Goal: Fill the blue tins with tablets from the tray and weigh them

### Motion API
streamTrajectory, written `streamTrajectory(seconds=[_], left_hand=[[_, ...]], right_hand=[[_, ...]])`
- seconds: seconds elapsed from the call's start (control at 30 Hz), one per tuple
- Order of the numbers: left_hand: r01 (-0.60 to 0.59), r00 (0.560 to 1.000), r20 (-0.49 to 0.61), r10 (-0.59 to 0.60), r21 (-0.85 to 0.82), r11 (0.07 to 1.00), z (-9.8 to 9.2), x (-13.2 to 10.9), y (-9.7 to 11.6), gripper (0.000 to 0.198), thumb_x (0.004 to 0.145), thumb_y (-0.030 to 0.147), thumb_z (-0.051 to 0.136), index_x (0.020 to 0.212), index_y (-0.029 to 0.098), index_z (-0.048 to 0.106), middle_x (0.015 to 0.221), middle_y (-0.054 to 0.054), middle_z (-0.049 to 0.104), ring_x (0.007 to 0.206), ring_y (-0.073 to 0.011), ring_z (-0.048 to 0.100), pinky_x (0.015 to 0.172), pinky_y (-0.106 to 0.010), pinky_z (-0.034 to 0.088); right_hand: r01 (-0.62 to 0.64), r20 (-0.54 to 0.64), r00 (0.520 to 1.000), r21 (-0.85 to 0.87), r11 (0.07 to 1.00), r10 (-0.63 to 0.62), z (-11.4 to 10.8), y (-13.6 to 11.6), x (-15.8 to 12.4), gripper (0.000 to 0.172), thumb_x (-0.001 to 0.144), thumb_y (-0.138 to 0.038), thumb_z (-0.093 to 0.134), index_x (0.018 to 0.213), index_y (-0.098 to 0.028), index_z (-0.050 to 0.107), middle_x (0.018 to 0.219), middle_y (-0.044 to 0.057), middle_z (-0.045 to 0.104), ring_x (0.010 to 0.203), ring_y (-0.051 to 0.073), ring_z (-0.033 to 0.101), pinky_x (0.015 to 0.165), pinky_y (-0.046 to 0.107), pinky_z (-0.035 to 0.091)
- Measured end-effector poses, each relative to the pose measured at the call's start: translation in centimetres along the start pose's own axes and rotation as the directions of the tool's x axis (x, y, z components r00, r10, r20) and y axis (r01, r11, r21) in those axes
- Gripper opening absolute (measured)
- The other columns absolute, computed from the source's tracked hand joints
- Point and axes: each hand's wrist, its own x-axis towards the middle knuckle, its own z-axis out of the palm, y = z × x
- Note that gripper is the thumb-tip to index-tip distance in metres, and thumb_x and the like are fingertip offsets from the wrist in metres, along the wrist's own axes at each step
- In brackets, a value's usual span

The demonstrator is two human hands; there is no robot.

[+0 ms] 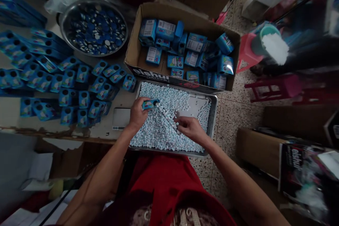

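Observation:
My left hand grips a small blue candy box, tipped on its side above the left part of a metal tray. Its round opening points right, close to the heap. Small pale blue and white candies cover most of the tray, with a bare patch at the upper right. My right hand is low over the middle of the candies, its fingers curled together and touching them. Whatever lies between those fingers is hidden.
Behind the tray stands a cardboard box of closed blue boxes. Many blue boxes with round holes cover the table's left. A steel bowl holds blue and silver discs. A scale sits left of the tray. Pink stools stand right.

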Motion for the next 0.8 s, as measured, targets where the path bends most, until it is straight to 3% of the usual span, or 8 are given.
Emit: streamTrajectory(seconds=[0.17,0.33,0.53,0.63,0.7,0.8], left_hand=[[-0.106,0.992,0.073,0.107,-0.014,0.994,0.9,0.0,0.9,0.038,0.077,0.003,0.062,0.109,0.022,0.064,0.112,-0.008,0.068,0.112,-0.0275,0.064,0.101,-0.047,0.052],[-0.188,0.975,0.112,0.191,-0.037,0.981,1.6,0.1,0.8,0.041,0.077,0.000,0.059,0.111,0.022,0.065,0.115,-0.008,0.067,0.116,-0.0264,0.061,0.105,-0.047,0.050],[-0.203,0.971,0.115,0.210,-0.063,0.977,2.1,0.4,0.1,0.036,0.081,0.008,0.065,0.114,0.022,0.066,0.118,-0.008,0.067,0.116,-0.0260,0.062,0.104,-0.045,0.052],[-0.182,0.978,0.092,0.189,-0.086,0.980,2.1,0.5,-0.5,0.033,0.083,0.015,0.068,0.115,0.023,0.066,0.118,-0.008,0.067,0.115,-0.0259,0.063,0.104,-0.045,0.052],[-0.155,0.986,0.042,0.161,-0.119,0.981,2.2,0.3,-1.0,0.032,0.084,0.020,0.071,0.115,0.023,0.065,0.120,-0.007,0.067,0.117,-0.0255,0.063,0.106,-0.045,0.051],[-0.087,0.995,-0.056,0.078,-0.202,0.975,3.4,-0.4,-2.1,0.037,0.087,0.029,0.072,0.122,0.025,0.061,0.126,-0.008,0.066,0.121,-0.0247,0.063,0.108,-0.044,0.050]], right_hand=[[-0.072,0.119,0.990,-0.052,0.996,0.078,-2.6,-3.9,0.8,0.024,0.071,-0.015,0.059,0.088,-0.016,0.075,0.061,-0.002,0.064,0.054,0.010,0.055,0.053,0.022,0.038],[-0.229,0.219,0.951,0.024,0.973,0.218,-3.7,-5.5,1.5,0.017,0.071,-0.017,0.063,0.086,-0.016,0.071,0.052,-0.003,0.060,0.042,0.010,0.055,0.043,0.021,0.040],[-0.333,0.290,0.914,0.135,0.933,0.285,-4.5,-7.0,0.9,0.015,0.071,-0.020,0.069,0.086,-0.016,0.070,0.050,-0.004,0.059,0.041,0.010,0.055,0.040,0.019,0.040],[-0.384,0.294,0.901,0.196,0.902,0.320,-4.4,-6.2,-1.0,0.023,0.071,-0.025,0.072,0.092,-0.016,0.069,0.052,-0.005,0.060,0.040,0.010,0.054,0.040,0.020,0.040],[-0.376,0.254,0.912,0.194,0.906,0.323,-3.7,-4.4,-2.6,0.024,0.073,-0.026,0.070,0.095,-0.017,0.068,0.055,-0.006,0.061,0.042,0.011,0.054,0.043,0.021,0.042],[-0.325,0.014,0.945,-0.061,0.944,0.326,-1.1,0.3,-4.2,0.021,0.076,-0.021,0.066,0.097,-0.018,0.068,0.063,-0.004,0.066,0.054,0.013,0.061,0.053,0.022,0.042]])
